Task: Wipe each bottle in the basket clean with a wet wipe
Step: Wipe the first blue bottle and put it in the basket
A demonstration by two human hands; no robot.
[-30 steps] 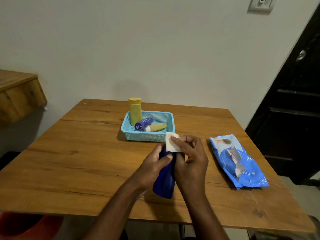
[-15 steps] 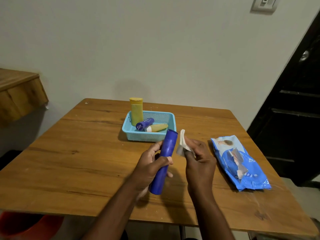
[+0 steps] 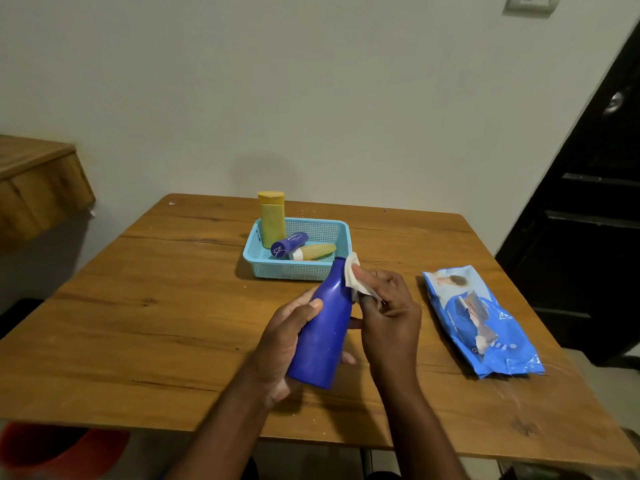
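My left hand (image 3: 282,336) grips a dark blue bottle (image 3: 323,332) above the table, tilted with its narrow top toward the basket. My right hand (image 3: 389,317) pinches a white wet wipe (image 3: 353,277) against the bottle's upper right side. Behind them sits a light blue basket (image 3: 263,268). In it a yellow bottle (image 3: 272,220) stands upright at the left, while a small blue bottle (image 3: 289,244) and a small yellow bottle (image 3: 313,251) lie on their sides.
A blue pack of wet wipes (image 3: 479,320) lies on the wooden table (image 3: 138,323) to the right of my hands. A dark door (image 3: 588,202) stands at the right, a wooden shelf (image 3: 38,181) at the left, and something red (image 3: 62,448) sits below the table's front edge.
The blue bottle has turned in my left hand, showing its wide face. My right hand brought the wipe back against the bottle's upper side after lifting it off.
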